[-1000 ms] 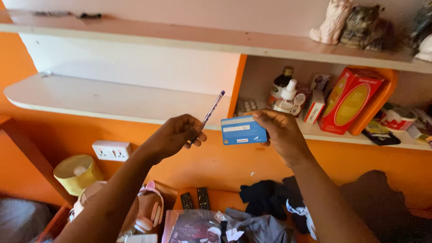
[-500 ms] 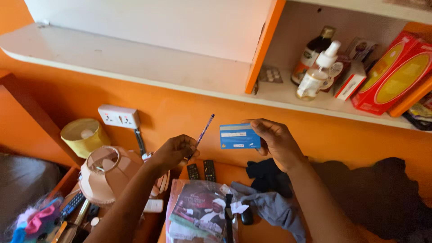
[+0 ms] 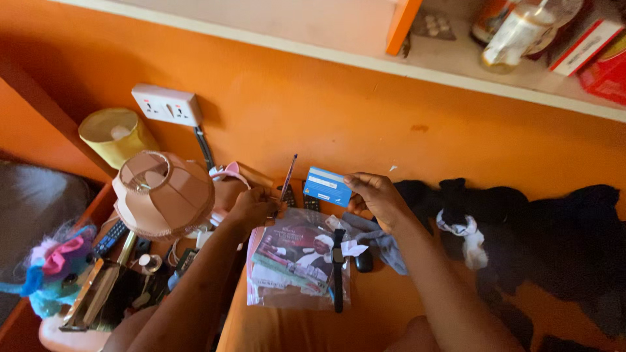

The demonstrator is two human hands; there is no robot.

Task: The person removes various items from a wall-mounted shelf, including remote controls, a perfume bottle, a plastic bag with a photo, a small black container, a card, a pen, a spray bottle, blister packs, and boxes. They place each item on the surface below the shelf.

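My left hand [image 3: 254, 207] pinches a thin pen [image 3: 287, 177] that points up and to the right. My right hand [image 3: 375, 197] holds a small blue card [image 3: 327, 186] by its right edge, face towards me. Both hands hover over a clear plastic bag of printed papers [image 3: 297, 261] lying on an orange surface. A black wristwatch [image 3: 338, 267] lies across the bag, just below my right hand.
A brown lampshade [image 3: 163, 194] and a yellow one [image 3: 116, 135] stand left, under a white wall socket [image 3: 165, 104]. Dark clothes [image 3: 521, 215] lie right. A plush toy [image 3: 49, 264], remotes [image 3: 111, 236] and clutter fill the lower left. A shelf with a bottle [image 3: 518, 32] runs above.
My view has tilted down from the shelves to the cluttered surface. Both hands came down with the pen and the blue card, still held the same way.
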